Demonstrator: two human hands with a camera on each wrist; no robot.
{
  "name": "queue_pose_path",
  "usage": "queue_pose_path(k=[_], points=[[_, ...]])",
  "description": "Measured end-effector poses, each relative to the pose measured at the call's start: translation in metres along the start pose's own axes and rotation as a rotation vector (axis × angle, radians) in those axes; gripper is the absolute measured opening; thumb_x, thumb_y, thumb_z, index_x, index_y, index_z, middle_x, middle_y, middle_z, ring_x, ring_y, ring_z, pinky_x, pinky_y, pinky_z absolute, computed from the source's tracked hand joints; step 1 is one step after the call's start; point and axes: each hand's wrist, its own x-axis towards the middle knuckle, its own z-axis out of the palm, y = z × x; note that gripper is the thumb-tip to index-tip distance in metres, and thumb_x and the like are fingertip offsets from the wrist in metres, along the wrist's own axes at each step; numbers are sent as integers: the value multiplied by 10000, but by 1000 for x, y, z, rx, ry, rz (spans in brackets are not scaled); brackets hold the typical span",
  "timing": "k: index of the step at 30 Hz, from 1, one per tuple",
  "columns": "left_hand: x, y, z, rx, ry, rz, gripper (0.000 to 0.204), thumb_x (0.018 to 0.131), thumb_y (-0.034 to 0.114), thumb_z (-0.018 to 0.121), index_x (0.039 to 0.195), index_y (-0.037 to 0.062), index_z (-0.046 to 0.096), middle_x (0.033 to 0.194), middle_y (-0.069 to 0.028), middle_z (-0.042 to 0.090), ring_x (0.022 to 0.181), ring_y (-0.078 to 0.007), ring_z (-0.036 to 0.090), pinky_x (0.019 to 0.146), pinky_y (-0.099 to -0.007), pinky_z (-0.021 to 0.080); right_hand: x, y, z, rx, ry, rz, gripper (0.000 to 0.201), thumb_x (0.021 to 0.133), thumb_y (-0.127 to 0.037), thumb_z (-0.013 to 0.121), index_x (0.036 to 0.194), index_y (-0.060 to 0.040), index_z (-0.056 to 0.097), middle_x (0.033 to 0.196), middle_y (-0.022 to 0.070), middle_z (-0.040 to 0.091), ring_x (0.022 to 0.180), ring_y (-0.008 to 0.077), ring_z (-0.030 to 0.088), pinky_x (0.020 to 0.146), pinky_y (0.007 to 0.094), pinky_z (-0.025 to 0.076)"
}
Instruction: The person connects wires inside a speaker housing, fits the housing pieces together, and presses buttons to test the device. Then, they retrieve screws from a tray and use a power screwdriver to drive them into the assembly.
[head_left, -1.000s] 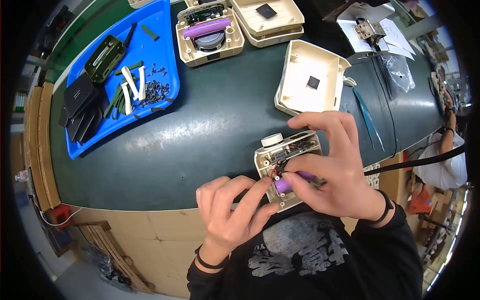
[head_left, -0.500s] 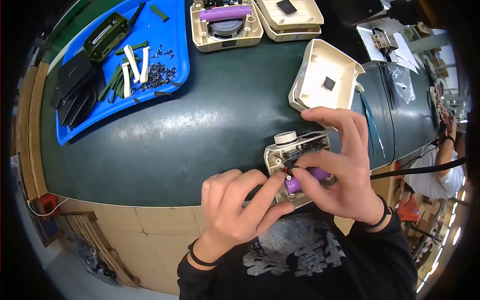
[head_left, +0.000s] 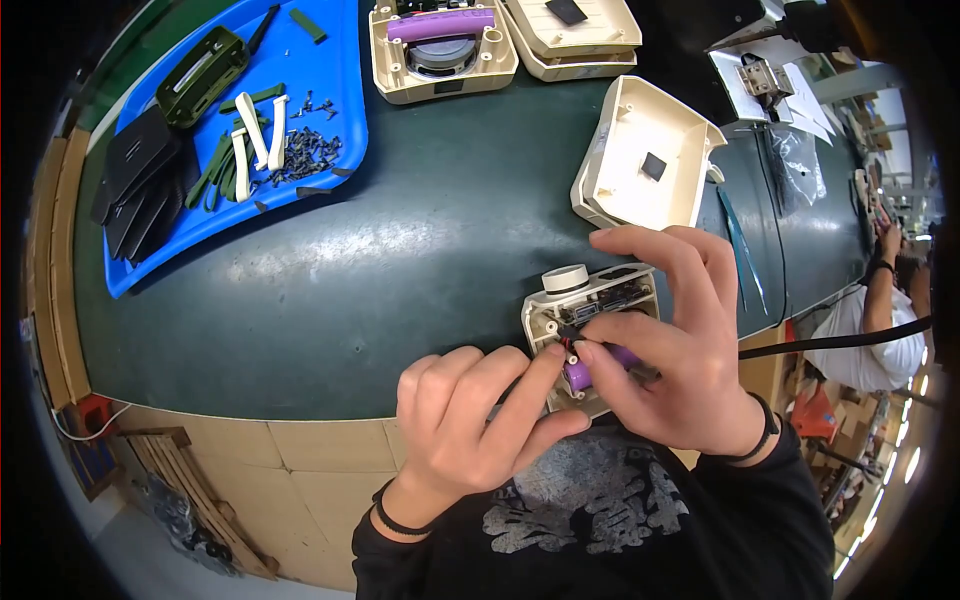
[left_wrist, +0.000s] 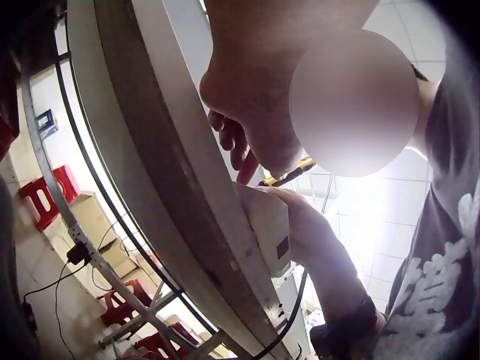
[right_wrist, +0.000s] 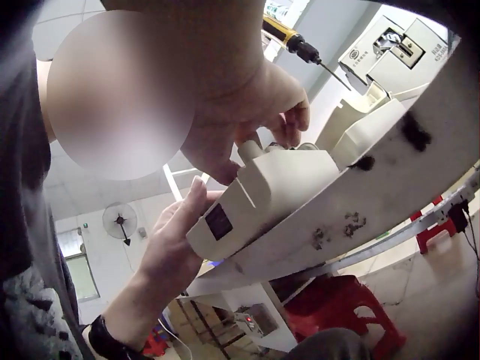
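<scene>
Cream case (head_left: 538,314) with purple battery (head_left: 578,377) sits at the table's (head_left: 330,330) near edge. Right hand (head_left: 690,350) pinches what looks like a black plug (head_left: 570,333), partly hidden. Left hand (head_left: 465,410) has thumb and index spread, index tip by the red wire (head_left: 567,345).

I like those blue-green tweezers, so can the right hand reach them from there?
Probably yes: the tweezers lie on the table near the right hand, with nothing seen between. But it seems to pinch a small black part, so it should probably let go first.
</scene>
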Motion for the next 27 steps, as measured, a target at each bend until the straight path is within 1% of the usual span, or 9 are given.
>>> queue_pose_path(k=[4,6,13,23,27], points=[[2,0,0,-11,-13,7,466,864,554,630,1012,129,753,927,-14,570,830,-219,506,748,-360,410,-1,-3,0,-74,-2,1,186,612,-78,758,779,-80,675,1228,155,601,1063,351,483,900,431,399],[2,0,0,-21,-24,5,473,862,558,629,1013,127,752,929,-15,572,836,-220,504,751,-360,408,-1,-3,2,-105,55,-15,169,625,-135,754,763,-67,683,1208,101,615,1019,312,539,837,420,403],[5,-2,0,-30,-78,14,519,854,597,603,1023,129,751,916,-14,555,849,-221,490,765,-360,395,-3,-5,0,-118,35,-8,200,631,-154,764,787,-56,685,1217,103,606,1036,310,538,846,420,409],[7,-3,3,-1,-87,24,543,834,615,606,1060,142,749,919,-11,532,858,-221,483,756,-354,394,-5,-5,-1,-122,17,-8,248,644,-188,770,825,-39,688,1218,111,602,1061,313,534,855,422,409],[9,-3,4,95,-72,82,537,830,621,600,1067,162,745,921,-1,531,856,-214,489,747,-352,386,-6,-5,-2,-131,13,-4,261,645,-207,776,827,-42,686,1221,105,603,1068,313,533,864,419,403]])
